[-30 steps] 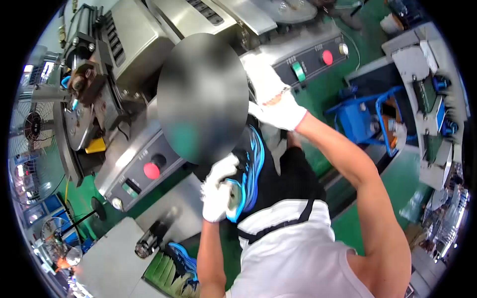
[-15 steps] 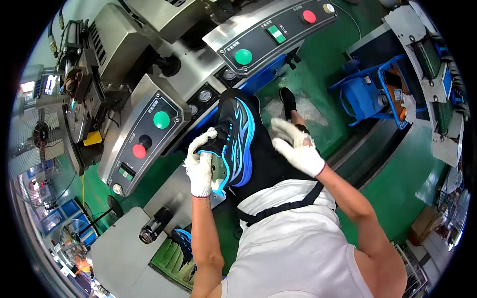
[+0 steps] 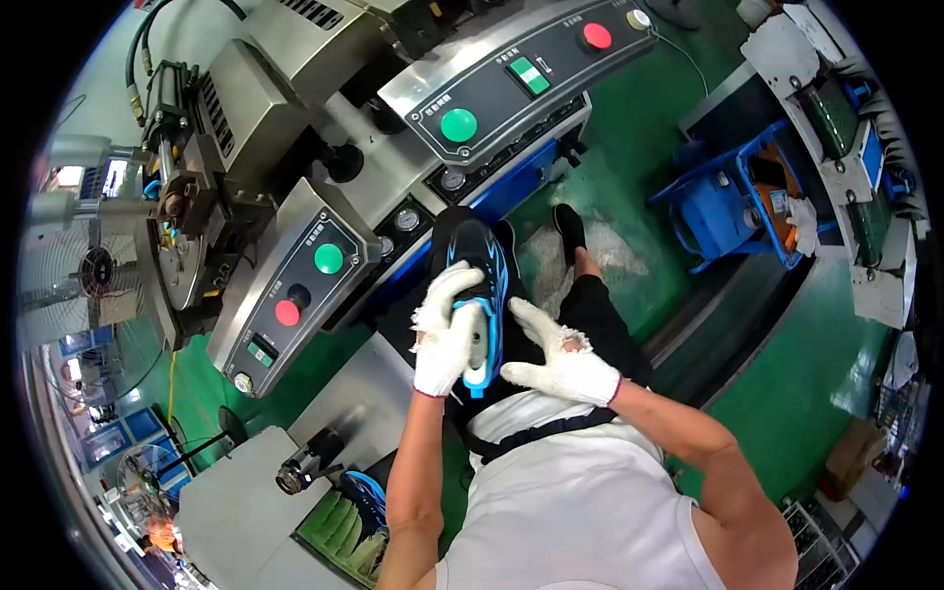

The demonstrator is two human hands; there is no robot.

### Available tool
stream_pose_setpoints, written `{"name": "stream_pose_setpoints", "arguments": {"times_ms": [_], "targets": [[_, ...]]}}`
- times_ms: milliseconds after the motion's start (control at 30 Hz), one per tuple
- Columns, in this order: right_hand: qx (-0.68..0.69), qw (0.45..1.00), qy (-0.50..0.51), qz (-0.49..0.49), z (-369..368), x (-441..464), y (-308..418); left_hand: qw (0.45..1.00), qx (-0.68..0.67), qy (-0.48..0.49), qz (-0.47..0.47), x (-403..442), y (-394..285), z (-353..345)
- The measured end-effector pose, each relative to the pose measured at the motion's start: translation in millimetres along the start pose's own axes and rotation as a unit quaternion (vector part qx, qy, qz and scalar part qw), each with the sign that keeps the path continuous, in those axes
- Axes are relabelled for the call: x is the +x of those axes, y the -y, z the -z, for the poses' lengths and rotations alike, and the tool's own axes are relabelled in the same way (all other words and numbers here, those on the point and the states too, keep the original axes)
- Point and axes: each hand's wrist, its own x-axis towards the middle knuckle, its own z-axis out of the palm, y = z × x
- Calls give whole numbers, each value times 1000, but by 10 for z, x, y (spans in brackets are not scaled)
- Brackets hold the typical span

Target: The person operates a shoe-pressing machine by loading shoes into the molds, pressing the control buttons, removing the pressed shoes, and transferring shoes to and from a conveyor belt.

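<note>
A black shoe (image 3: 470, 241) with blue and purple trim lies over my thighs, toe pointing away from me. A pale green form (image 3: 479, 349), like a shoe last, shows in its opening. My left hand (image 3: 447, 334), in a white knitted glove, grips the shoe along its left side, fingers wrapped over the tongue area. Gloved in the same way, my right hand (image 3: 562, 362) is beside the shoe's right side near the heel, fingers and thumb apart. Whether its fingertips touch the shoe, I cannot tell.
Machine control panels with green (image 3: 458, 125) and red buttons (image 3: 287, 313) stand ahead and to the left. Another blue-trimmed shoe (image 3: 364, 497) lies by a green tray (image 3: 334, 531) at lower left. A blue cart (image 3: 723, 202) stands on the green floor at right.
The shoe has turned from showing its side to showing its top, toe away from me. My left hand has shifted right with it, and my right hand has come down closer to the shoe.
</note>
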Motion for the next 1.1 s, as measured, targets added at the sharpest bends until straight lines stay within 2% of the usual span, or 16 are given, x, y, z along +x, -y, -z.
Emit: {"name": "stream_pose_setpoints", "arguments": {"times_ms": [33,167,200,233,267,300,400,433,500,533,600,733,800,900,1033,1100], "targets": [[-11,999,-34,21,-86,73,9,994,92,18,-60,70,-118,-15],[-50,979,-65,-187,-13,162,569,940,240,119,-211,413,-419,-151],[-101,965,-153,-189,-154,210,100,934,249,121,-225,436,-433,-178],[87,983,-113,-113,-115,200,67,924,258,116,-257,469,-501,-209],[120,983,-112,-86,-71,183,-32,913,266,115,-287,498,-574,-255],[114,982,-136,-67,-28,177,-124,904,264,59,-331,487,-623,-331],[97,970,-224,2,95,166,-392,910,231,83,-334,496,-830,-383],[202,949,-239,-22,103,57,92,917,209,105,-322,483,-971,-328],[498,835,-225,-63,204,1,461,908,90,-11,-410,438,-1274,-134],[459,865,-196,-43,268,-63,396,893,154,-5,-422,432,-1404,184],[377,915,-144,4,398,-180,277,924,201,-10,-325,422,-1515,873],[485,861,-147,52,301,-212,742,884,270,-341,-173,237,-1017,2145],[516,849,-100,48,490,-134,311,877,311,-346,-119,417,-668,2724],[507,808,-298,-16,187,125,786,871,365,-329,-27,914,-65,3427],[467,842,-261,-64,252,204,514,845,402,-320,148,1696,237,3808],[456,847,-252,-108,275,205,493,806,466,-327,162,2060,324,3878]]}}
